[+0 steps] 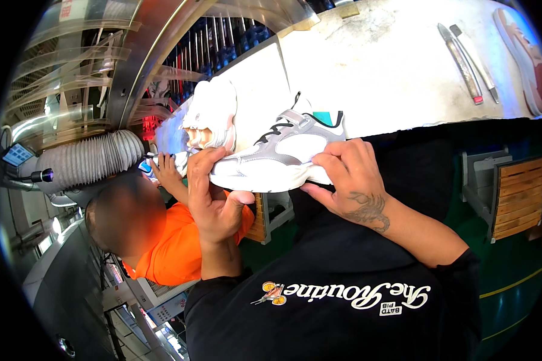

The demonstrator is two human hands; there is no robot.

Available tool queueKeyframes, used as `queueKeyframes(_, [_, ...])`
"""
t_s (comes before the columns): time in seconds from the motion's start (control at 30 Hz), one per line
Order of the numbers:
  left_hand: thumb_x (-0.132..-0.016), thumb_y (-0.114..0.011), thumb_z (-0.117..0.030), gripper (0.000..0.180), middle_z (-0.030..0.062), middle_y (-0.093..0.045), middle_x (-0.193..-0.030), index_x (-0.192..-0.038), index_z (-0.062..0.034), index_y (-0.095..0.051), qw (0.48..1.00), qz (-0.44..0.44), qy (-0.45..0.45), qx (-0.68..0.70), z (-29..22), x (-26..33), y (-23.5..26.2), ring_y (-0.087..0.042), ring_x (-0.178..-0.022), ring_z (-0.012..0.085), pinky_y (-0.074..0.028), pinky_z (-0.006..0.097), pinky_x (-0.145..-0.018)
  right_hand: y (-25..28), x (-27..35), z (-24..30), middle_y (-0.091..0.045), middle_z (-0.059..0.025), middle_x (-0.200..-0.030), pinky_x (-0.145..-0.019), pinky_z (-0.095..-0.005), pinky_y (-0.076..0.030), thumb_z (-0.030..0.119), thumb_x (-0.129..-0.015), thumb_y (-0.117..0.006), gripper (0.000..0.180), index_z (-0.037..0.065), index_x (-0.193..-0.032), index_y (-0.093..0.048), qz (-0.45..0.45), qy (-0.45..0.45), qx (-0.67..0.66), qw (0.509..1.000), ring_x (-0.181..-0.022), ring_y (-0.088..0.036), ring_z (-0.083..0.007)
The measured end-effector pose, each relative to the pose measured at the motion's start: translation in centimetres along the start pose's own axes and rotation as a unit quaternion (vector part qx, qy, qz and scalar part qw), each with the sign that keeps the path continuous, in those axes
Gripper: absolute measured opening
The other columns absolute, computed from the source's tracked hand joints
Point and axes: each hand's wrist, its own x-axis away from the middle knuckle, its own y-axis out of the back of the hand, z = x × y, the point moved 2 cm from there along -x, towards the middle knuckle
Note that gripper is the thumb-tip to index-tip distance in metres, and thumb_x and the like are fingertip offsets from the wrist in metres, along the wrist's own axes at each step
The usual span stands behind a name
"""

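A person's left hand (215, 201) grips the toe and the right hand (352, 180) the heel end of 1 gray-and-white shoe (300, 148), held at the near edge of the worktop (373, 72). White lettering (355, 295) and 1 small white label (390, 310), both upside down, mark the black shirt (343, 337). 2 slim tools (461, 66) and 1 pink-and-white shoe (527, 63) rest toward the worktop's right end.
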Motion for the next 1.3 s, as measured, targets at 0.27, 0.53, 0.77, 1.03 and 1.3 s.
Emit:
queueKeyframes(0.27, [-0.096,-0.087,-0.043,0.078,0.0171,-0.056,-0.136,-0.144,0.0109,-0.056,0.999,-0.023,0.033,0.026,-1.4,-0.5,-0.8,-0.058,-0.123,0.0249,-0.046,0.036,-0.110,0.0,-1.0,1.5,-0.060,-0.0119,-0.117,-0.090,-0.0479,-0.045,0.018,-0.072,-0.096,0.056,0.005,-0.119,-0.067,0.013,-0.040,0.002,0.999,-0.106,-0.060,-0.0315])
queueKeyframes(0.53, [-0.098,-0.081,-0.053,0.080,0.0121,-0.058,-0.133,-0.144,0.0086,-0.059,0.996,-0.040,0.072,0.036,-1.9,-1.9,-1.0,-0.058,-0.120,0.0212,-0.044,0.034,-0.108,-0.3,-1.0,1.1,-0.058,-0.0125,-0.112,-0.084,-0.0467,-0.045,0.013,-0.072,-0.095,0.058,0.004,-0.121,-0.065,-0.018,-0.031,-0.009,0.999,-0.102,-0.059,-0.0319])
queueKeyframes(0.77, [-0.095,-0.083,-0.057,0.081,0.0139,-0.059,-0.130,-0.139,0.0084,-0.061,1.000,-0.020,0.025,0.002,-0.7,-3.2,-0.5,-0.055,-0.117,0.0246,-0.043,0.036,-0.106,0.8,-2.7,0.9,-0.057,-0.0125,-0.103,-0.083,-0.0459,-0.046,0.018,-0.071,-0.093,0.045,0.006,-0.102,-0.062,0.009,-0.051,-0.007,0.999,-0.097,-0.057,-0.0322])
queueKeyframes(1.03, [-0.098,-0.076,-0.064,0.090,0.0170,-0.055,-0.138,-0.147,0.0091,-0.055,0.994,0.064,-0.041,-0.074,1.7,-4.9,1.3,-0.056,-0.124,0.0251,-0.044,0.039,-0.109,0.3,-4.3,-1.5,-0.060,-0.0111,-0.096,-0.079,-0.0450,-0.051,0.018,-0.072,-0.092,0.041,0.007,-0.095,-0.060,0.050,-0.068,-0.128,0.988,-0.091,-0.060,-0.0326])
queueKeyframes(1.3, [-0.068,-0.095,-0.071,0.112,0.0206,-0.060,-0.132,-0.141,0.0057,-0.059,0.994,0.021,-0.029,-0.103,1.9,-5.6,-0.2,-0.060,-0.123,0.0362,-0.046,0.048,-0.109,-0.7,-5.9,-1.4,-0.061,-0.0092,-0.085,-0.070,-0.0406,-0.054,0.018,-0.071,-0.092,0.047,0.007,-0.099,-0.056,0.054,-0.156,-0.134,0.977,-0.077,-0.063,-0.0272])
